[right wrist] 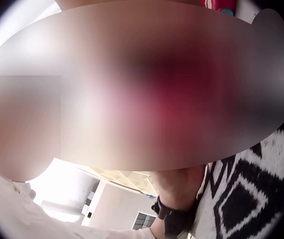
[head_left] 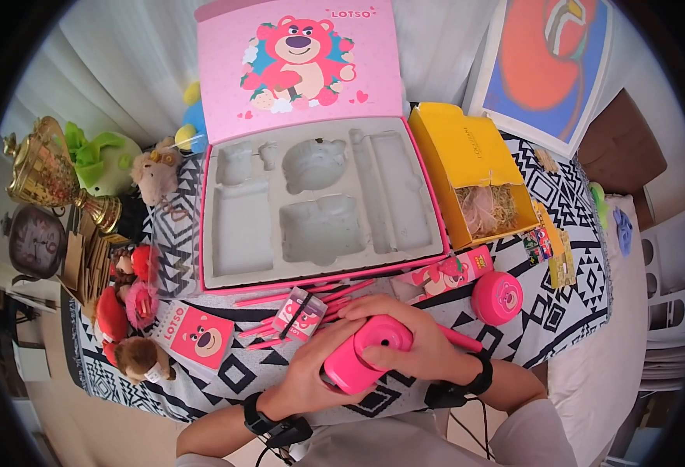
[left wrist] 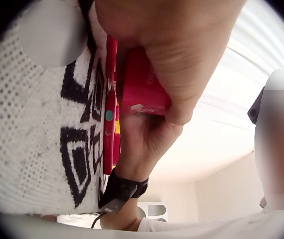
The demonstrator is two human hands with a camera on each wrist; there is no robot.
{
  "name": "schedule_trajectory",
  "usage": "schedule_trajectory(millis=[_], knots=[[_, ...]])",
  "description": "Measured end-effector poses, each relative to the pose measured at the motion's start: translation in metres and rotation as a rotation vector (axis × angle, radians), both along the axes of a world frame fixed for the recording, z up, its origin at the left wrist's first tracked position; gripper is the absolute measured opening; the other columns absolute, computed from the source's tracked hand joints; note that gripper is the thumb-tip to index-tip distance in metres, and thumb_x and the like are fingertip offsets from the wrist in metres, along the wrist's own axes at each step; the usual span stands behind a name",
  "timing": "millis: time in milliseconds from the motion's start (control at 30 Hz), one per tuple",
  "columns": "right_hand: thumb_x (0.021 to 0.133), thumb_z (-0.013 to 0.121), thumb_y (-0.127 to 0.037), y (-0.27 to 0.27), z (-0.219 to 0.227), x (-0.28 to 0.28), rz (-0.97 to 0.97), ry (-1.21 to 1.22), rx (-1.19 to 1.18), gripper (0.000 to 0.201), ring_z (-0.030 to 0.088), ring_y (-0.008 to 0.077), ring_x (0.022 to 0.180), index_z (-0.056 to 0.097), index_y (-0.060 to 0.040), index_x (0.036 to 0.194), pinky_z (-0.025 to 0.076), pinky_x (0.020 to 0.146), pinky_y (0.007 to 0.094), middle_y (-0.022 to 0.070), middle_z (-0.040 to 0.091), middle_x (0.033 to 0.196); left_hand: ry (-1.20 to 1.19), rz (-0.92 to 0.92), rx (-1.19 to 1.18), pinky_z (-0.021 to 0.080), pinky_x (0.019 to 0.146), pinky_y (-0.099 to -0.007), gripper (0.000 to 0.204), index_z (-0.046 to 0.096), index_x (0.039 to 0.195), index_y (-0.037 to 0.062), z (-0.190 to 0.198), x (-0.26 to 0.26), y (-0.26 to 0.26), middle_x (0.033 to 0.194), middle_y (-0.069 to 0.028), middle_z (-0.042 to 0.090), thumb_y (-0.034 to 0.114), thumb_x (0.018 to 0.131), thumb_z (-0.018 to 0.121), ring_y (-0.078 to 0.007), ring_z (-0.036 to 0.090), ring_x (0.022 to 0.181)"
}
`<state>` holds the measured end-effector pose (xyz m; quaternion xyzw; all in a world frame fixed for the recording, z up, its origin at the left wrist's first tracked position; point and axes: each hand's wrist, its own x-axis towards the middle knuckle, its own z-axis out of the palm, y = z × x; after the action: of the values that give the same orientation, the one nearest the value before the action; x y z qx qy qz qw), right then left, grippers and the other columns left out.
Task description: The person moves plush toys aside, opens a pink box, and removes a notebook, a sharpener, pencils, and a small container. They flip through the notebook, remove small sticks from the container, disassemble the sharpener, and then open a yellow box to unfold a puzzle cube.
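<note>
Over the front edge of the cloth, both hands hold a hot-pink pencil sharpener (head_left: 352,363) with a round top and a small dark hole. My left hand (head_left: 309,364) wraps its left side, and the right hand (head_left: 424,342) curls round the other side, thumb by the round top. From the left wrist, the pink body (left wrist: 141,87) shows between the two hands. Most of the right wrist view is blurred. Just beyond the hands lie pink pencils (head_left: 263,298) and a small banded card pack (head_left: 300,314). A pink notepad (head_left: 202,336) lies to the left.
Behind stands an open pink gift box (head_left: 303,284) with a grey moulded tray. A yellow box (head_left: 467,148), a pink pouch (head_left: 455,272) and a round pink container (head_left: 498,298) are on the right. Plush toys (head_left: 136,358) and a gold trophy (head_left: 43,167) crowd the left.
</note>
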<state>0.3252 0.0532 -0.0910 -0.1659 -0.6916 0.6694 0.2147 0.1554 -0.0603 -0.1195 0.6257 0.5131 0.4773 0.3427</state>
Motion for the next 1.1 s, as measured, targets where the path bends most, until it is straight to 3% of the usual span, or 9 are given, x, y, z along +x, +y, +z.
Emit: schedule_trajectory(millis=[33,100,200,333,400,733,933,1033,1100], knots=[[0.092,0.063,-0.021,0.004,-0.001,0.001,-0.003,0.002,-0.001,0.044,0.05,0.0274,0.124,0.052,0.001,0.128,0.038,0.105,0.0384,0.0151,0.056,0.126,0.002,-0.003,-0.001,0.046,0.099,-0.0382,0.089,0.049,0.133,-0.0045,0.001,0.0,0.0,0.127,-0.0194,0.058,0.015,0.056,0.089,-0.0301,0.059,0.116],[0.099,0.051,-0.031,0.011,-0.004,0.002,0.098,0.059,-0.347,0.047,0.044,0.0269,0.131,0.049,0.001,0.133,0.032,0.11,0.0395,0.0144,0.054,0.129,-0.059,0.019,0.019,0.047,0.098,-0.039,0.082,0.053,0.13,-0.0033,0.003,-0.002,0.0,0.121,-0.0203,0.061,0.011,0.057,0.087,-0.0337,0.06,0.114],[0.102,0.042,-0.037,0.011,-0.006,0.003,0.177,0.098,-0.315,0.052,0.038,0.0268,0.135,0.047,0.0013,0.136,0.026,0.113,0.0404,0.014,0.052,0.133,-0.087,0.022,0.037,0.046,0.099,-0.0396,0.081,0.053,0.129,-0.0038,0.008,-0.004,-0.001,0.121,-0.0204,0.06,0.011,0.056,0.086,-0.0342,0.059,0.117],[0.101,0.045,-0.036,0.015,-0.003,0.004,0.211,0.112,-0.301,0.051,0.037,0.0267,0.135,0.047,0.0009,0.136,0.026,0.113,0.041,0.0134,0.05,0.135,-0.085,0.012,0.055,0.046,0.099,-0.0401,0.08,0.054,0.128,-0.0036,0.012,-0.003,0.0,0.121,-0.0205,0.06,0.01,0.057,0.086,-0.0347,0.059,0.115],[0.102,0.047,-0.022,0.017,-0.005,0.005,0.219,0.117,-0.228,0.038,0.043,0.0222,0.13,0.05,-0.0028,0.135,0.032,0.109,0.0357,0.0111,0.048,0.137,-0.066,0.023,0.058,0.046,0.099,-0.0401,0.077,0.054,0.127,-0.0039,0.014,0.0,0.001,0.123,-0.0205,0.06,0.008,0.058,0.085,-0.0345,0.059,0.115],[0.1,0.054,-0.02,0.016,-0.005,0.005,0.201,0.159,-0.217,0.035,0.05,0.0189,0.12,0.055,-0.0026,0.13,0.037,0.104,0.0334,0.0086,0.056,0.125,-0.044,-0.024,0.143,0.046,0.098,-0.0436,0.078,0.054,0.127,-0.0044,0.006,-0.001,0.0,0.125,-0.0222,0.058,0.008,0.058,0.089,-0.0386,0.057,0.116],[0.099,0.055,-0.02,0.013,-0.007,0.007,0.144,0.071,-0.288,0.033,0.05,0.0172,0.121,0.056,-0.003,0.128,0.038,0.103,0.0326,0.0073,0.056,0.125,-0.052,-0.023,0.049,0.046,0.098,-0.0418,0.079,0.053,0.128,-0.0039,0.01,0.001,-0.001,0.125,-0.0234,0.057,0.009,0.058,0.088,-0.0382,0.058,0.116],[0.099,0.055,-0.02,0.01,-0.011,0.005,0.134,0.077,-0.53,0.036,0.049,0.0171,0.123,0.052,-0.0025,0.131,0.038,0.104,0.0324,0.0078,0.055,0.127,-0.041,0.016,-0.015,0.046,0.098,-0.0403,0.083,0.052,0.131,-0.0033,0.013,0.0,-0.002,0.125,-0.024,0.057,0.011,0.058,0.089,-0.0362,0.059,0.115],[0.098,0.055,-0.032,0.008,0.004,0.003,0.143,-0.014,-0.279,0.047,0.049,0.0204,0.124,0.047,-0.0014,0.134,0.037,0.105,0.0341,0.0128,0.051,0.133,-0.157,-0.017,-0.09,0.046,0.098,-0.0384,0.087,0.047,0.135,-0.0022,0.012,-0.004,-0.004,0.125,-0.0214,0.057,0.014,0.061,0.089,-0.0305,0.06,0.114]])
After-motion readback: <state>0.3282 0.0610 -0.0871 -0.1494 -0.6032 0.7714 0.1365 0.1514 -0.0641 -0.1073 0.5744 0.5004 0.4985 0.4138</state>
